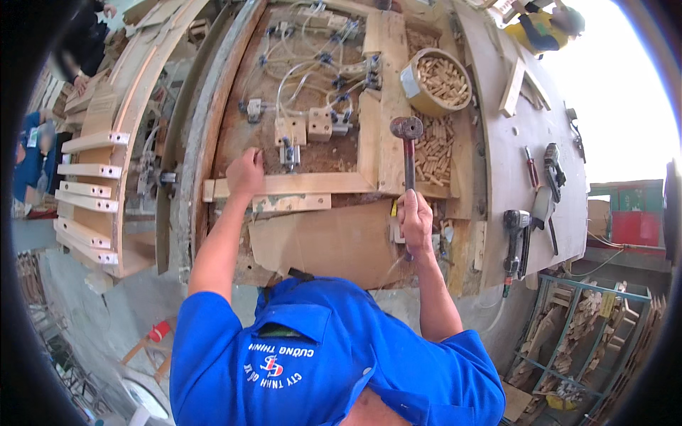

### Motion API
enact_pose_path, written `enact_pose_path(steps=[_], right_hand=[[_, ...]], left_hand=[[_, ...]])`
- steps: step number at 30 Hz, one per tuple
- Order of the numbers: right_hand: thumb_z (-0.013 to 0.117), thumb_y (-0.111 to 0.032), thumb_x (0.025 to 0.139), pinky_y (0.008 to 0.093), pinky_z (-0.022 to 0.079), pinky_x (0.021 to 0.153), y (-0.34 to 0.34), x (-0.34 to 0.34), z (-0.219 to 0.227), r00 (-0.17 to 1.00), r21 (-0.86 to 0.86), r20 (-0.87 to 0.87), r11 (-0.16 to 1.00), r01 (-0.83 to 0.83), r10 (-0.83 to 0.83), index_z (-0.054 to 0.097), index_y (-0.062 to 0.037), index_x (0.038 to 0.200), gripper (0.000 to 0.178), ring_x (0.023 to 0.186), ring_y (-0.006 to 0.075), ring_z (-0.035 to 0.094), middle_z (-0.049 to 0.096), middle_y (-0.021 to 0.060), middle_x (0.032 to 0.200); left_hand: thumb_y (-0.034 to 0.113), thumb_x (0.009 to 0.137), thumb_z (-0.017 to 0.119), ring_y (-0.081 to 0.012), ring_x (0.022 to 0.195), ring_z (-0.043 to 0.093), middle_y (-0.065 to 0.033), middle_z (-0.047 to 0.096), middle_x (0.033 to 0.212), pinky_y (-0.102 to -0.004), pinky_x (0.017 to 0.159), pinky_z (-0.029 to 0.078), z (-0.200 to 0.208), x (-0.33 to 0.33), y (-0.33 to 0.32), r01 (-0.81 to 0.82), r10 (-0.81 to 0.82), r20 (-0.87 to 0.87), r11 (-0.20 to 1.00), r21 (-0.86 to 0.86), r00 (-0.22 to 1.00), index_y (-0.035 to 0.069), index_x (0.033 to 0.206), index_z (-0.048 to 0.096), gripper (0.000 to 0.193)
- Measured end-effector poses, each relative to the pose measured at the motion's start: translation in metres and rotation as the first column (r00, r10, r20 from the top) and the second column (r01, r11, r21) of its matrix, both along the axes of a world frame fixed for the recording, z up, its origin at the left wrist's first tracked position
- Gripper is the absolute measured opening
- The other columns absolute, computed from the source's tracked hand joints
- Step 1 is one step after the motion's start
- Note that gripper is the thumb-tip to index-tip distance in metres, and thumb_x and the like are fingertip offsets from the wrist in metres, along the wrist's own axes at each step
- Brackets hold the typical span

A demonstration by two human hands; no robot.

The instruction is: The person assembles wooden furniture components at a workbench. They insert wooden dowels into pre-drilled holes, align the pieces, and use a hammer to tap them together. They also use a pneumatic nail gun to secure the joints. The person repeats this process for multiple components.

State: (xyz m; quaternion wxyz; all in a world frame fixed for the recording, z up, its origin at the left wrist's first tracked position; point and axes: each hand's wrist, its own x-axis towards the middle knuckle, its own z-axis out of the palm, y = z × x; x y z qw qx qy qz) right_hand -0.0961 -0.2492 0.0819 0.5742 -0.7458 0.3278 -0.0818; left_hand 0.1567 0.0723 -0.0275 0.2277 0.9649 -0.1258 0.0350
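Right hand [414,216] grip clenches steel-headed hammer [408,153]; left hand [245,172] spread on wooden rail [305,186].

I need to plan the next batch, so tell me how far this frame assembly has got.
Done: two wooden rails already sit at a right angle in the jig, one flat and one upright. In hand: the left hand presses on the flat rail's end while the right hand holds a hammer raised over the corner. Left: the blow has not landed, and loose dowels lie beside the joint.
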Motion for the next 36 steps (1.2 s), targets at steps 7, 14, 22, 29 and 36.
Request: enact_pose_path(steps=[7,14,22,29,36], right_hand=[[0.062,-0.023,0.102,0.0542,0.056,0.084,-0.052,0.047,-0.032,0.986,-0.668,0.100,0.725,0.166,-0.133,0.066,-0.0060,0.129,0.032,0.095,0.0483,0.072,0.073,0.0279,0.097],[0.065,-0.024,0.097,0.0578,0.052,0.098,-0.054,0.071,-0.025,0.910,-0.741,-0.364,0.653,-0.156,-0.196,0.068,-0.0159,0.132,0.036,0.122,0.0477,0.062,0.063,0.0239,0.133],[0.076,-0.030,0.092,0.0491,0.048,0.111,-0.155,-0.050,0.042,0.905,-0.896,-0.110,0.434,0.089,-0.411,0.067,-0.0068,0.133,0.048,0.128,0.0369,0.059,0.064,0.0177,0.132],[0.084,-0.018,0.085,0.0497,0.051,0.108,-0.197,-0.124,0.080,0.782,-0.946,-0.083,0.296,0.133,-0.618,0.059,-0.0031,0.141,0.064,0.132,0.0379,0.057,0.057,0.0172,0.137],[0.089,-0.026,0.082,0.0521,0.051,0.111,-0.219,-0.159,0.096,0.584,-0.855,-0.368,0.510,0.093,-0.724,0.042,-0.0040,0.156,0.091,0.137,0.0448,0.053,0.046,0.0227,0.144]], left_hand=[[0.030,0.105,0.060,-0.0464,0.085,0.070,-0.0214,0.073,0.088,-0.0595,0.075,0.053,0.016,-0.003,-0.021,0.020,-0.023,-0.031,0.995,-0.100,0.999,0.011,0.100,0.066,0.020],[0.030,0.103,0.064,-0.0443,0.085,0.071,-0.0193,0.074,0.089,-0.0572,0.074,0.054,0.039,-0.010,-0.029,0.023,-0.018,0.042,0.994,-0.106,0.999,0.011,0.099,0.070,0.019],[0.022,0.099,0.069,-0.0414,0.084,0.071,-0.0172,0.075,0.090,-0.0547,0.074,0.054,0.051,-0.024,-0.021,0.020,0.010,0.139,0.977,-0.213,0.990,0.011,0.098,0.071,0.012],[0.012,0.096,0.070,-0.0369,0.088,0.070,-0.0164,0.073,0.093,-0.0489,0.080,0.054,0.058,-0.055,-0.003,0.082,0.029,0.284,0.924,-0.374,0.959,0.004,0.103,0.072,0.011],[0.011,0.098,0.069,-0.0377,0.092,0.071,-0.0185,0.074,0.097,-0.0470,0.083,0.055,0.064,-0.087,0.004,0.039,0.089,0.223,0.859,-0.510,0.971,0.001,0.106,0.072,0.014]])
